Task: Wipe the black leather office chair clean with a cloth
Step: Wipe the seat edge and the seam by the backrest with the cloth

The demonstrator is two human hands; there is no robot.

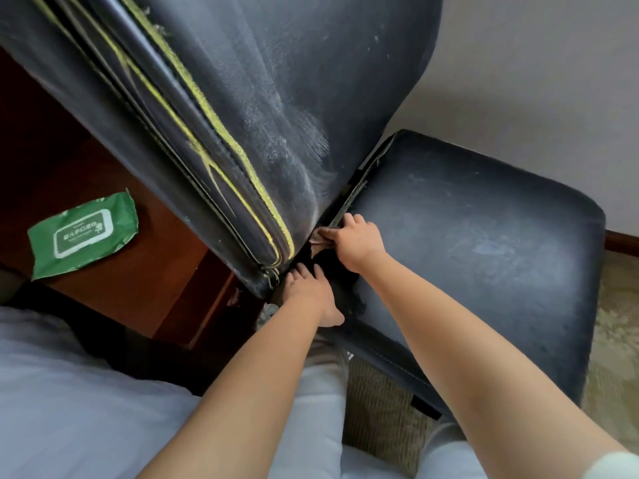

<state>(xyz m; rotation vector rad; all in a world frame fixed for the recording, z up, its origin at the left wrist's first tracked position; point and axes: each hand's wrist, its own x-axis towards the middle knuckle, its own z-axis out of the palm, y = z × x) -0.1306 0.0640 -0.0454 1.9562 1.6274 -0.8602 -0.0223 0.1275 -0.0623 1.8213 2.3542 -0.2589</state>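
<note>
The black leather office chair fills the view: its dusty backrest (276,98) rises at the upper left, with yellow foam showing along a split side seam. Its scuffed seat (466,243) spreads to the right. My right hand (356,243) grips a small pale cloth (320,236) and holds it in the gap where seat and backrest meet. My left hand (311,292) lies just below, fingers reaching into the dark gap at the backrest's lower corner. What its fingertips touch is hidden.
A green pack of wet wipes (83,233) lies on a dark wooden surface (138,292) to the left. A pale wall stands behind the chair. Patterned carpet (615,323) shows at the right, and my light trousers (69,409) at the bottom.
</note>
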